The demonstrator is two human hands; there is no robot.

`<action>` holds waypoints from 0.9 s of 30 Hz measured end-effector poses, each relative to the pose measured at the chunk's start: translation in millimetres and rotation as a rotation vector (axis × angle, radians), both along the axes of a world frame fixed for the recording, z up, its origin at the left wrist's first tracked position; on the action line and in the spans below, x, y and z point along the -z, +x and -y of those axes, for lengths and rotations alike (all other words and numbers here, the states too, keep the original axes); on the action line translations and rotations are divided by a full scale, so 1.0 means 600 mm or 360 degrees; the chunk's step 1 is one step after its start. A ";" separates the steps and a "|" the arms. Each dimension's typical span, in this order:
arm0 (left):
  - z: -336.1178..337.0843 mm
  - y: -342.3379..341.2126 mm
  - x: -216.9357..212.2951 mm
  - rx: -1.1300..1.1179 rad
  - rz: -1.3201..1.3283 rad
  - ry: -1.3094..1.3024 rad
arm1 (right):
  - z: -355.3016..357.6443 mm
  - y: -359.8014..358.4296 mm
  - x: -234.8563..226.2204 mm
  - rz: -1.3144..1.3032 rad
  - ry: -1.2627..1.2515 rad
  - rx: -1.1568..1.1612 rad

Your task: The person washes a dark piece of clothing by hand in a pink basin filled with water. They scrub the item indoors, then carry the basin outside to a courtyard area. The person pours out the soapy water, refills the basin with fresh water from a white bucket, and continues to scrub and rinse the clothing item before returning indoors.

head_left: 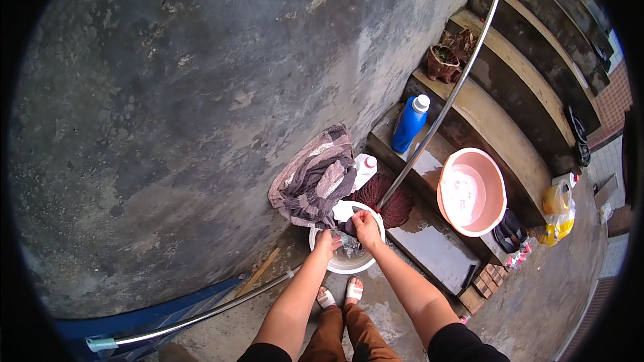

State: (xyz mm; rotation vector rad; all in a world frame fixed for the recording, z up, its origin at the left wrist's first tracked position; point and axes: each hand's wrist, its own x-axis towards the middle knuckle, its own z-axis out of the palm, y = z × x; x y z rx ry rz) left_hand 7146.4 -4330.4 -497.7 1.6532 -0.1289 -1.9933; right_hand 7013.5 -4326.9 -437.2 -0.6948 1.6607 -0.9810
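Note:
A round white bucket (352, 269) with water in it stands in front of my feet, with both hands over it. My right hand (367, 229) is closed at the far right side, gripping dark wet cloth (348, 227). Over the bucket's left rim is my left hand (327, 245), its fingers apart and near the cloth. A bunched, striped grey-brown cloth (315, 177) rises beyond the bucket against the wall. Whether it joins the dark cloth I cannot tell. Something white (343, 211) shows at the far rim.
A dark red mop (396, 202) with a metal pole leans across the steps (490, 110). On them are a blue bottle (410, 125), a pink basin (472, 192) and a plant pot (443, 64). A white jug (364, 169) stands behind the bucket. Another metal pole (201, 312) lies lower left.

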 end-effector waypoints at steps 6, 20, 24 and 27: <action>0.002 -0.035 -0.038 0.0211 -0.0115 -0.0151 | -0.006 0.013 0.021 0.0166 -0.0158 0.0040; 0.005 -0.016 0.025 -0.0443 -0.0772 0.0016 | -0.071 0.009 -0.016 0.0239 -0.0407 -0.0457; 0.004 -0.034 0.009 -0.0503 -0.0467 0.0048 | -0.060 -0.042 0.102 0.0030 -0.0194 0.0023; 0.006 -0.033 -0.019 -0.0492 -0.0444 0.0089 | -0.032 -0.047 0.122 0.0221 0.0161 0.0133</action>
